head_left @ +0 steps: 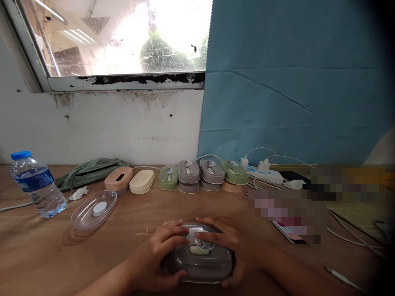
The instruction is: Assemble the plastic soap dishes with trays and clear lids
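Note:
A grey oval plastic box (205, 263) with a clear lid lies on the table in front of me. A round printed sticker (205, 242) and a cream oval piece (200, 250) show on its top. My left hand (162, 255) grips the box's left side, with fingers over the lid and the thumb at the near edge. Around the right side wraps my right hand (236, 248), its fingers reaching across the top onto the sticker and its thumb low at the near corner. The undersides of the box and of both palms are hidden.
Along the back stand green boxes (168, 179), stacked grey boxes (189, 172), a peach box (119, 179) and cream lids (142, 181). At left are a water bottle (37, 185), a clear tray (80, 220) holding a white disc, and a pouch (92, 172). A power strip (271, 176) sits right.

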Action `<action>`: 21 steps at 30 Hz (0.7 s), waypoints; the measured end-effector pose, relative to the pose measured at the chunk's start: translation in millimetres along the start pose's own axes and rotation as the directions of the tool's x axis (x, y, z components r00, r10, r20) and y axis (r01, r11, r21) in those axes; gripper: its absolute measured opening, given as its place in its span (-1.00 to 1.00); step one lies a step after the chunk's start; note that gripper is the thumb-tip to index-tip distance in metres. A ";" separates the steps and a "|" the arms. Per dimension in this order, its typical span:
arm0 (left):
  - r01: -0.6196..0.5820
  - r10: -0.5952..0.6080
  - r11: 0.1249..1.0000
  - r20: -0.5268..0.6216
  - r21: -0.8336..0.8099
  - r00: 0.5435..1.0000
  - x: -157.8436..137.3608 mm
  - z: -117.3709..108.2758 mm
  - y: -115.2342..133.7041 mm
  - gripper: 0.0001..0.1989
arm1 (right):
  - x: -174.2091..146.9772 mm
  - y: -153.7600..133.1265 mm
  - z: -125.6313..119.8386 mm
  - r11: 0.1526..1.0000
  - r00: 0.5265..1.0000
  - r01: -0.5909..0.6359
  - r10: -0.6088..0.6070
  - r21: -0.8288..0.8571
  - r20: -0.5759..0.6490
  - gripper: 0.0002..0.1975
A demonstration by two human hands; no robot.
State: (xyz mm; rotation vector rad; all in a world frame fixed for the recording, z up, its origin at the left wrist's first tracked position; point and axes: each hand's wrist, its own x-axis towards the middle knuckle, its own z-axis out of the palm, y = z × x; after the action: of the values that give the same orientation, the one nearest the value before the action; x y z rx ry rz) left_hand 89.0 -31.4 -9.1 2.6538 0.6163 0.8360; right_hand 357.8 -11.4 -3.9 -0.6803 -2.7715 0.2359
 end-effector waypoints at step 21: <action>-0.023 0.015 0.994 0.073 0.105 0.997 -2.8 -1.1 -6.4 -0.49 | -2.7 -1.2 2.5 1.000 0.999 -0.018 0.018 -0.016 -0.027 -0.13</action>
State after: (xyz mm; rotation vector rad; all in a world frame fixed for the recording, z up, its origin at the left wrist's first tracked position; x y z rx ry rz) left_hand 84.2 -27.0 -12.1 2.7757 0.6352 0.7277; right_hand 358.8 -14.0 -6.7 -0.7075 -2.7458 0.2063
